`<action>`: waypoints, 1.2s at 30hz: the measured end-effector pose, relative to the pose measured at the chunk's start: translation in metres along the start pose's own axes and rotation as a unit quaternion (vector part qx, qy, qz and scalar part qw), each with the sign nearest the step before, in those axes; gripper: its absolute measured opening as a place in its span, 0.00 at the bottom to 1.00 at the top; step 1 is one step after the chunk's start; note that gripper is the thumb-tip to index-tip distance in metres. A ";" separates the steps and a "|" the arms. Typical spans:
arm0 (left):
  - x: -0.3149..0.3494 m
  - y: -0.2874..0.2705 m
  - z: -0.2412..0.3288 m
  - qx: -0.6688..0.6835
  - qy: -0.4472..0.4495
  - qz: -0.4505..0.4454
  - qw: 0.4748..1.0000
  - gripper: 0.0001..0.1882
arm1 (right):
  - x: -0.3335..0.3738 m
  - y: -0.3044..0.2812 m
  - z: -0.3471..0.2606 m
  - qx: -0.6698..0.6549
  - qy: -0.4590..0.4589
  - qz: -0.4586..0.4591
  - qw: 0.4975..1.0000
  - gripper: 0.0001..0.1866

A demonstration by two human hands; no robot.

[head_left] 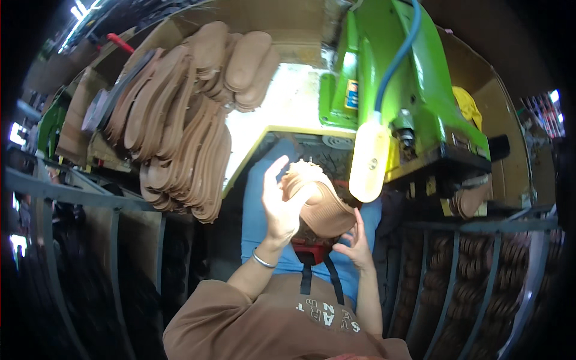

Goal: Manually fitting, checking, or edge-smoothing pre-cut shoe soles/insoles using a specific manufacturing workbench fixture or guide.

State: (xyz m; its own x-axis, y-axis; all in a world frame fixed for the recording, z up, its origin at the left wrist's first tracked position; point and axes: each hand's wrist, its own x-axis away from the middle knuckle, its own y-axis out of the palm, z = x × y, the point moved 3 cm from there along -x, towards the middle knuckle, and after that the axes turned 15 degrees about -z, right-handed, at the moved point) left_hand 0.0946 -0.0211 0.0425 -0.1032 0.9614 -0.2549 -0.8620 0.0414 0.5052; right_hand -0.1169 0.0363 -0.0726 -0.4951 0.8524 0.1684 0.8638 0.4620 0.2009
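Note:
Over my lap is a curved stack of brown shoe soles (331, 215), tilted, with its layered edges showing as fine ridges. My left hand (282, 211) grips its left side, thumb laid across the soles and a finger pointing up. At the stack's lower right end is my right hand (360, 247), fingers apart, a fingertip at or very near the edge. Just above and to the right stands a green machine (420, 66), with a yellow elongated lamp or guard (368, 162) on a blue cable beside the stack.
Many more brown soles (180, 132) lie piled at the left of the white worktable (247, 131), reaching past its near edge. A cardboard box (510, 132) stands to the right of the machine. Metal racks (456, 264) flank me on both sides, the right one filled with soles.

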 end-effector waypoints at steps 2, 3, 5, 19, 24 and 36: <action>0.012 0.012 -0.028 0.042 -0.062 -0.008 0.997 0.35 | 0.025 -0.007 0.040 -0.103 0.025 0.059 0.993 0.32; 0.020 0.016 -0.037 0.021 -0.076 -0.022 0.997 0.33 | 0.041 -0.006 0.049 -0.119 0.051 0.059 0.990 0.29; 0.040 0.024 -0.059 -0.014 -0.151 -0.077 0.985 0.27 | 0.067 -0.002 0.061 -0.136 0.085 0.041 0.986 0.26; 0.009 0.057 -0.053 -0.247 -0.157 -0.273 0.916 0.10 | 0.091 0.012 0.028 -0.143 0.090 0.042 0.985 0.28; 0.016 0.052 -0.062 -0.166 -0.248 -0.229 0.926 0.12 | 0.128 -0.048 -0.012 -0.175 -0.012 0.190 0.966 0.27; 0.005 0.043 -0.045 -0.203 -0.078 -0.261 0.941 0.15 | 0.047 -0.148 -0.125 -0.146 -0.202 0.229 0.941 0.18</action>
State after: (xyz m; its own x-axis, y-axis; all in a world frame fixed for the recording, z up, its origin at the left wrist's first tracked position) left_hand 0.0345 -0.0273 0.0257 0.4329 0.8688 -0.2402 -0.8970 0.4415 -0.0197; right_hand -0.2794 -0.0224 0.0259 0.0507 0.9965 -0.0670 0.8866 -0.0140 0.4622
